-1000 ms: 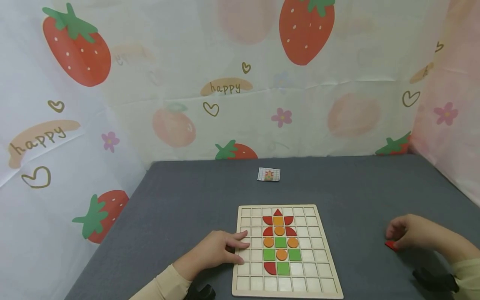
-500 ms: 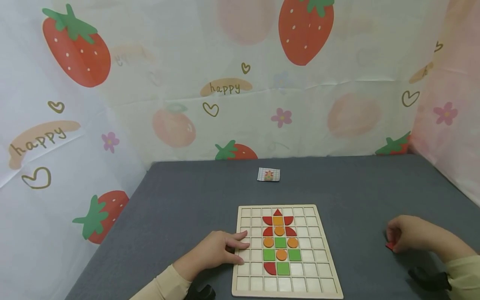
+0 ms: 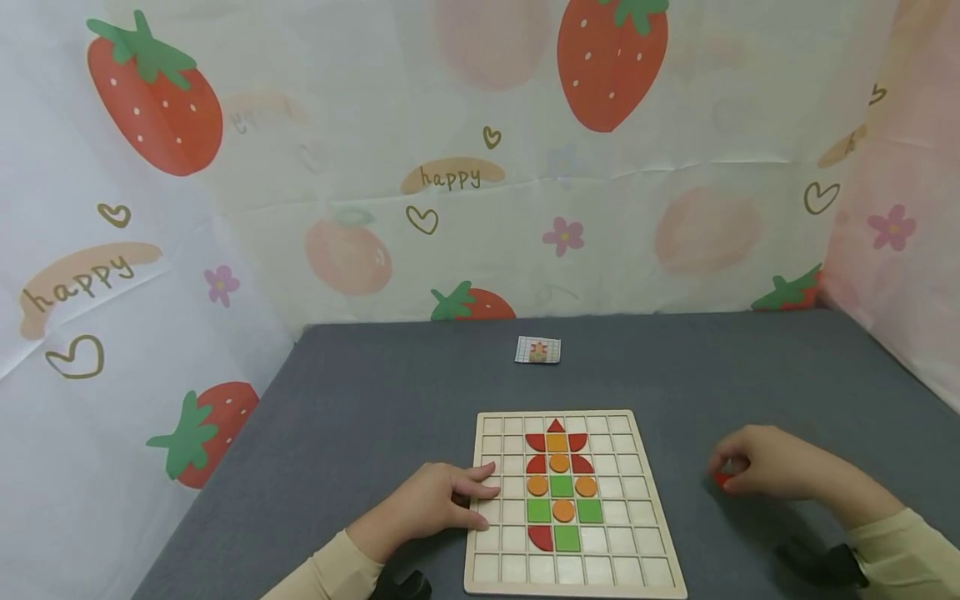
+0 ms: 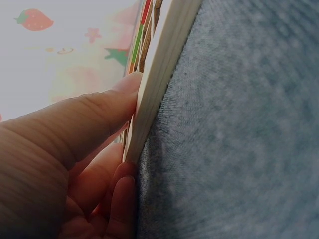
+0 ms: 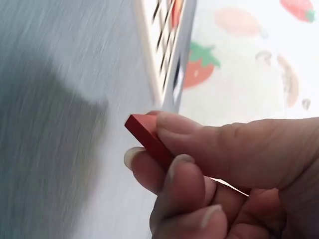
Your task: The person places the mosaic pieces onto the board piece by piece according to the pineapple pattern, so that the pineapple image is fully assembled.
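A pale wooden grid board lies on the grey table, with red, orange and green shape tiles forming an upright figure in its cells. My left hand rests at the board's left edge, its index and middle fingers stretched over the rim and its thumb against the edge. Off to the right of the board, my right hand pinches a small flat red tile between thumb and fingers. One straight side of this tile shows; the fingers hide the rest. Red quarter-circle and green square tiles sit side by side in a lower row.
Behind the board lies a small printed card with a coloured figure on a grid. Strawberry-patterned cloth stands along the back and both sides of the table. Dark straps hang below both wrists.
My right hand has carried the red tile leftward from the far right, nearer to the board. The left hand and the tiles on the board have stayed in place.
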Tool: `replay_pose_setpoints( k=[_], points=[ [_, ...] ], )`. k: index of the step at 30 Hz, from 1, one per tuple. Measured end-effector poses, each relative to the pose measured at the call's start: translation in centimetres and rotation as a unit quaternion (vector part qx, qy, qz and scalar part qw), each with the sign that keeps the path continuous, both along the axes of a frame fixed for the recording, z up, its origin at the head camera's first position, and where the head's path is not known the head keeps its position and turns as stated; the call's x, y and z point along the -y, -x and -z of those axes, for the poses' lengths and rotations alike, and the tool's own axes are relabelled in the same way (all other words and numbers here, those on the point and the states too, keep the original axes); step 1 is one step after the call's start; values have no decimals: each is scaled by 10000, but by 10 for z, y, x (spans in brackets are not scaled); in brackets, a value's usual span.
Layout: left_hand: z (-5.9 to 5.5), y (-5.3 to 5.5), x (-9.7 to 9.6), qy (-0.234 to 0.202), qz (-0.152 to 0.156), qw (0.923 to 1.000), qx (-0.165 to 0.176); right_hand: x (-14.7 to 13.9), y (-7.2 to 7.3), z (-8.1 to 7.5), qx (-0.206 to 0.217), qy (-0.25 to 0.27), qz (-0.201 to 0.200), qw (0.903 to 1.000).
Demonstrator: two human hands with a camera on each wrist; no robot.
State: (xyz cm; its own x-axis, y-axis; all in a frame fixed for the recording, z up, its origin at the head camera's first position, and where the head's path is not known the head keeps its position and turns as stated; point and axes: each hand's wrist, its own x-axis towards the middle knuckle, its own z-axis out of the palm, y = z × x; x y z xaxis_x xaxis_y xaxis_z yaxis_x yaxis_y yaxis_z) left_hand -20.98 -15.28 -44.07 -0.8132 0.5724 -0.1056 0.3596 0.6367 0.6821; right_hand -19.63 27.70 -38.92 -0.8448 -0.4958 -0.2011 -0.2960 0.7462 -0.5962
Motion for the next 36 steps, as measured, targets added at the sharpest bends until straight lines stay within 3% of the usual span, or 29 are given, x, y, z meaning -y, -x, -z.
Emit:
replay_pose_setpoints(
  k=[8,17,25,32,36],
  points=[
    [1,0,-1,4,-45,10000,19,40,-5,-1,95,641,-208,9977],
    [0,0,-1,25,-22,10000,-17,95,-14,8,548,1691,-74,9841],
    [0,1,0,51,-16,10000,-31,121,-21,22,1008,1966,82,9752],
    [0,1,0,71,25,10000,-35,128,-22,30,1107,1807,286,9769],
    [0,1,1,48,31,10000,-3,129,-21,32,1048,1679,205,9800]
  ],
)
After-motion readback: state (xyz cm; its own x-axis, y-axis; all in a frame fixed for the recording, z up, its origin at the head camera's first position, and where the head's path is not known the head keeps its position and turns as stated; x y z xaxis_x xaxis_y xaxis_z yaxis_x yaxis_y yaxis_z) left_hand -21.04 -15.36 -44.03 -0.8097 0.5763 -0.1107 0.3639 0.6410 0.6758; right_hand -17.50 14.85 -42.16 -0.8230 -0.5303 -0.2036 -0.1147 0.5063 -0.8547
